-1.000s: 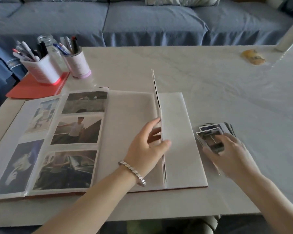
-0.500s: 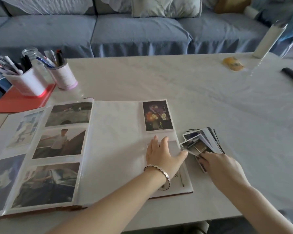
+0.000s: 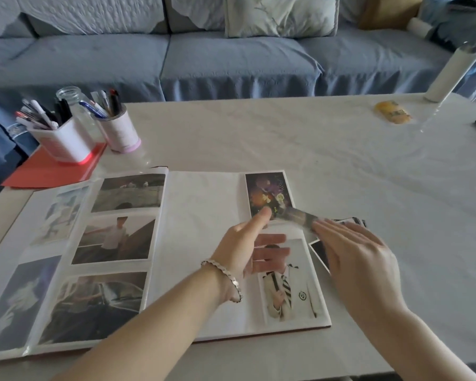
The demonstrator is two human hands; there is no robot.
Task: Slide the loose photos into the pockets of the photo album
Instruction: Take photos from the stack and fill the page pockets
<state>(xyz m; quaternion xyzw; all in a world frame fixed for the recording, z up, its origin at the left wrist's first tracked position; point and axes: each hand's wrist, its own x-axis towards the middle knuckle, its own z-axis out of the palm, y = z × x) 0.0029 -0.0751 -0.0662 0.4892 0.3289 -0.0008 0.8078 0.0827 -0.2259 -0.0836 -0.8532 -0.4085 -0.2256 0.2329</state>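
One photo (image 3: 296,217) in near-flat right hand (image 3: 360,259)

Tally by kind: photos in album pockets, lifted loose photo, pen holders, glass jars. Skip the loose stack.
Pocketed photos: 7
Loose photo, lifted: 1
Pen holders: 2
Glass jar: 1
Total: 11

No legible text or labels

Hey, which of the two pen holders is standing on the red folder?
The squarish white pen holder with the red base, the left one. The round holder with the pink base stands off the red folder, on the table.
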